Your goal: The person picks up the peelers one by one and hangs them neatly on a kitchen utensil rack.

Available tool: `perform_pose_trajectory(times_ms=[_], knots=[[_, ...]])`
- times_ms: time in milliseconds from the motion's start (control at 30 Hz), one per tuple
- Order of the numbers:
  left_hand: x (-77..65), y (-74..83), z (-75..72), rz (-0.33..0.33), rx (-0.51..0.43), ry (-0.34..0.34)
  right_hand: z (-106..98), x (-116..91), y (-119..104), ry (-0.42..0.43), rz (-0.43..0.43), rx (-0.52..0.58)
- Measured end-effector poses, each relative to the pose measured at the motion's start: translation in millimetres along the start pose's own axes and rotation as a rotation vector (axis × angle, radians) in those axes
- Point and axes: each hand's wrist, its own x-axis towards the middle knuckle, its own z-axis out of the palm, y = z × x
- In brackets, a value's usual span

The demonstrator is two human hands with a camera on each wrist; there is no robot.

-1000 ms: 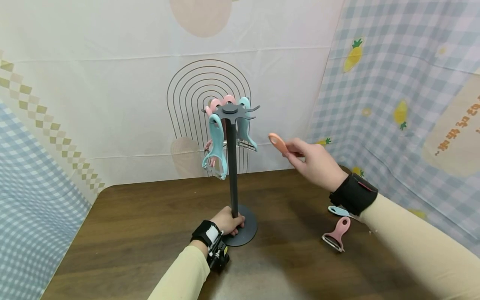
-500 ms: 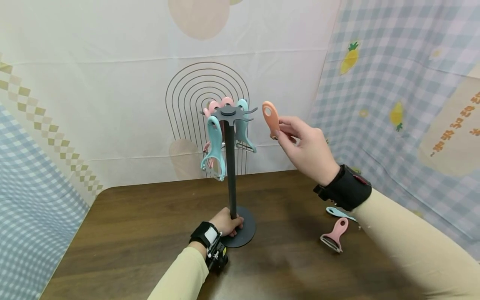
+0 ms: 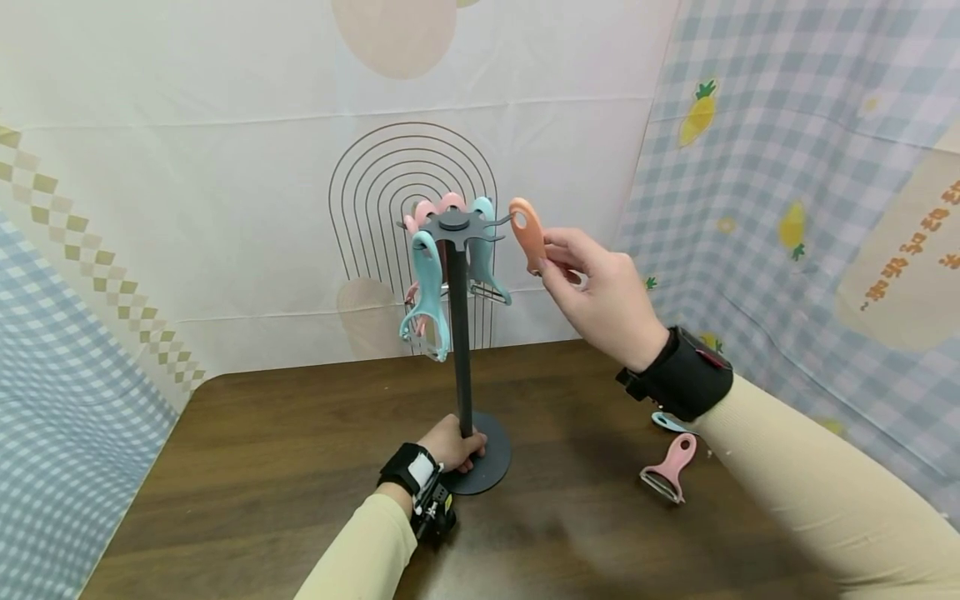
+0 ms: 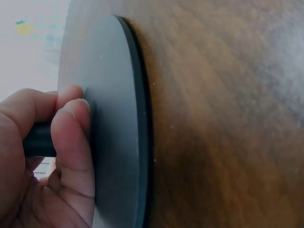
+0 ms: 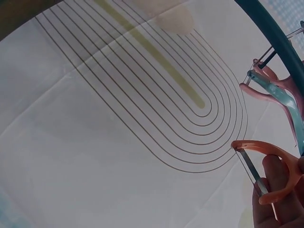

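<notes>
In the head view my right hand pinches an orange peeler near its head, handle up. The handle's hole is at the tip of a right-hand hook of the black rack; whether the hook passes through it, I cannot tell. Fingers cover much of the peeler's head, though its blade shows in the right wrist view. Low on the pole, just above the round base, my left hand grips the rack. Two light-blue peelers and several pink peelers hang from other hooks.
On the table's right side lies a pink peeler. Behind it a light-blue peeler is partly hidden by my right sleeve. A patterned cloth hangs behind the wooden table, and checked cloth hangs at the right.
My right hand has moved left and up with the orange peeler, tipping its handle more upright and bringing it to the rack's hook. The left hand has stayed on the pole.
</notes>
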Motion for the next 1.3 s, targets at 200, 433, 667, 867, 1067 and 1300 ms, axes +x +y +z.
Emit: perform_pose_trajectory(times_ms=[200,433,667,867,1067,1300], knots=[[0.3,0.0,-0.9,-0.009,-0.011,-0.003,2,2,-4,-0.009,-0.013,-0.010],[5.3,-7.3,-0.6,-0.003,-0.012,-0.001,5,1,-7,-0.039,-0.011,-0.013],[2.5,-7.3,0.5,0.003,-0.010,0.000,9,0,-8,-0.043,-0.046,-0.006],[1.0,-7.3,1.3,0.012,-0.014,0.003,13,-1,-10,-0.057,-0.052,-0.016],[0.4,-6.5,1.8,0.011,-0.023,-0.004,18,-3,-12,-0.070,-0.084,-0.022],[0.5,-3.0,-0.2,0.005,-0.017,-0.003,13,-5,-10,-0.075,-0.084,-0.033]])
